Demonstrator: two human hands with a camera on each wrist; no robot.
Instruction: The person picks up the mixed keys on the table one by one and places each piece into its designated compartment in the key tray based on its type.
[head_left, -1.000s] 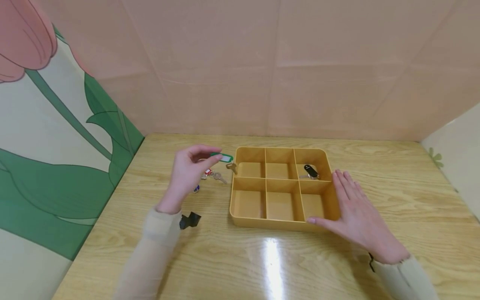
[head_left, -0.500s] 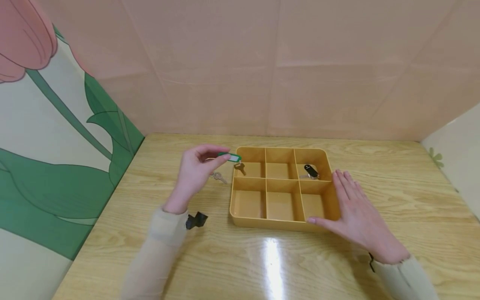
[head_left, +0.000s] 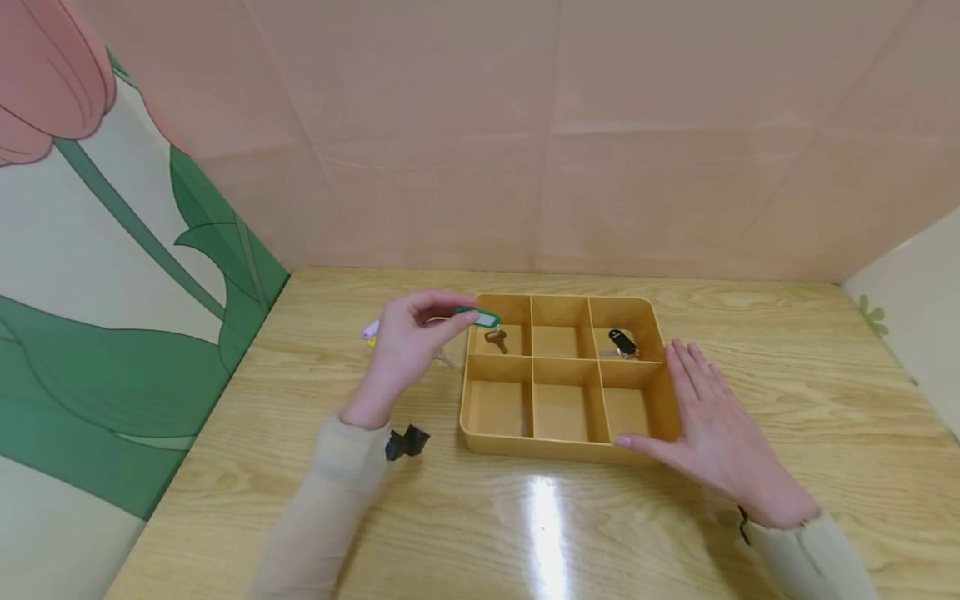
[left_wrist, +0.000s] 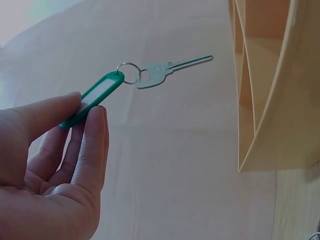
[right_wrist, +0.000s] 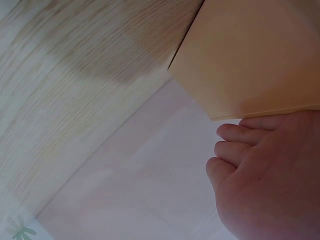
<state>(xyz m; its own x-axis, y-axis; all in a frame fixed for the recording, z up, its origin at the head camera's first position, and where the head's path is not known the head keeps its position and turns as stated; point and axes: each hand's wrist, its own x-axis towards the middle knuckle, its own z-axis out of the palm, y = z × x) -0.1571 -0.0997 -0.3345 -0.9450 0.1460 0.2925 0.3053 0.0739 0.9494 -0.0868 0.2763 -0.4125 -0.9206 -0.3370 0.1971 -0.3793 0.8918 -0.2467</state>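
Observation:
Between thumb and fingers my left hand (head_left: 412, 337) pinches a green key tag (left_wrist: 95, 97) with a white label. From its ring hangs a metal key (left_wrist: 155, 75); in the head view the key shows over the back left compartment of a yellow six-compartment organizer box (head_left: 562, 450). My right hand (head_left: 712, 417) rests with straight fingers along the box's right side, its thumb at the front edge. A black key tag (head_left: 622, 341) with a key lies in the back right compartment.
Left of the box, partly hidden behind my left hand, lie a purple tag (head_left: 370, 330), a bit of a yellow tag (head_left: 372, 342) and a key (head_left: 444, 358) on the wooden table (head_left: 450, 533). A black object (head_left: 407, 442) shows at my left wrist.
My left hand has moved right with the green key tag, bringing the key from beside the box to over its back left compartment. The right hand and box have stayed still.

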